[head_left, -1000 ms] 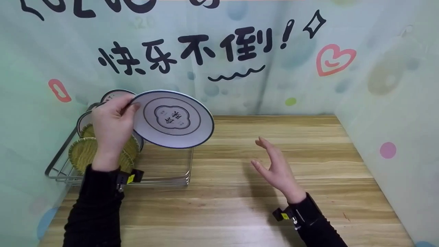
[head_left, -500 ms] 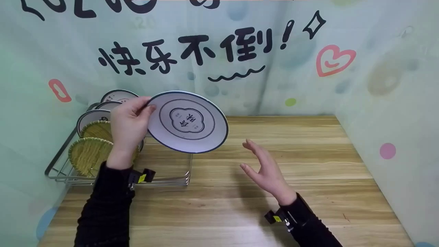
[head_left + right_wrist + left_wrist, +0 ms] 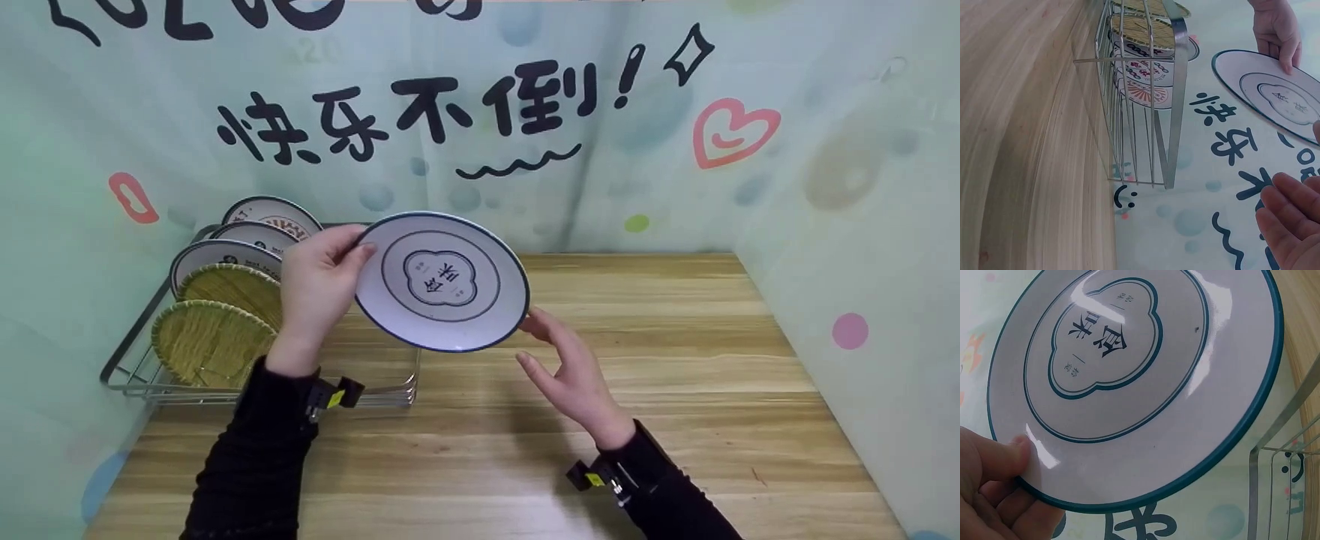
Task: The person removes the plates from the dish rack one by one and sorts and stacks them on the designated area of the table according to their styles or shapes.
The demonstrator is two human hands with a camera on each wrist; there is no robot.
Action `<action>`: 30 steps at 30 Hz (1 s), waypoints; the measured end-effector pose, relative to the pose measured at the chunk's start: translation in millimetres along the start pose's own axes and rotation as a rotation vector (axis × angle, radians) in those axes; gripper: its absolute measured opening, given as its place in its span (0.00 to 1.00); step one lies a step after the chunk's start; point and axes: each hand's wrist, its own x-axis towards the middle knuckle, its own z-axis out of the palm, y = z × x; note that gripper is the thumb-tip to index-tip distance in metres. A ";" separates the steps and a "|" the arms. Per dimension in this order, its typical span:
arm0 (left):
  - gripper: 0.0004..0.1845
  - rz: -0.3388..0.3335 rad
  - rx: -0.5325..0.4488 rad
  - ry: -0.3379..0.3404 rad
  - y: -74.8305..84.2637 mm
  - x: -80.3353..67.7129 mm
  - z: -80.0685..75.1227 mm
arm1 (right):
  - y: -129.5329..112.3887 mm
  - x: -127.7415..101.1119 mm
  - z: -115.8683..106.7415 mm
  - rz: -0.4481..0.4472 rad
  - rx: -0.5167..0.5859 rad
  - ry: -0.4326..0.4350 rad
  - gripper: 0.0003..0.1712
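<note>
A white plate [image 3: 442, 281] with a dark blue-green rim and a lobed emblem with characters at its centre is held up in the air, tilted toward the head camera. My left hand [image 3: 316, 294] pinches its left edge, thumb on the face and fingers behind, as the left wrist view shows with the thumb [image 3: 1012, 458]. My right hand [image 3: 576, 382] is at the plate's lower right edge, fingers extended and thumb apart. Its fingertips come close to the rim, partly behind it; whether they touch I cannot tell.
A metal wire rack [image 3: 409, 390] stands at the left on the wooden table [image 3: 465, 465]. Several printed plates [image 3: 225, 259] and two woven bamboo trays [image 3: 210, 341] lean in its left side. A patterned cloth backdrop [image 3: 525, 195] closes the back and sides.
My left hand has carried the plate right and slightly down, away from above the rack, uncovering the plates and trays. My right hand has shifted left to the plate's edge.
</note>
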 end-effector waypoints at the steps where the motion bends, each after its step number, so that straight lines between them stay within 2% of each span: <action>1: 0.07 0.003 -0.009 -0.005 0.4 -0.9 1.7 | -0.9 0.8 0.4 0.004 0.003 0.003 0.35; 10: 0.05 0.012 0.003 -0.038 2.4 -11.6 12.8 | -5.2 4.4 2.7 0.056 0.070 0.025 0.24; 16: 0.05 -0.002 -0.045 -0.057 5.1 -17.7 18.0 | -8.6 4.9 1.5 0.067 0.077 0.068 0.22; 22: 0.06 -0.003 -0.070 -0.067 5.9 -23.1 23.9 | -7.2 2.7 0.6 0.057 0.056 0.095 0.15; 30: 0.08 -0.023 -0.129 -0.073 6.2 -28.8 33.2 | -9.8 1.4 -7.5 0.151 -0.008 0.136 0.08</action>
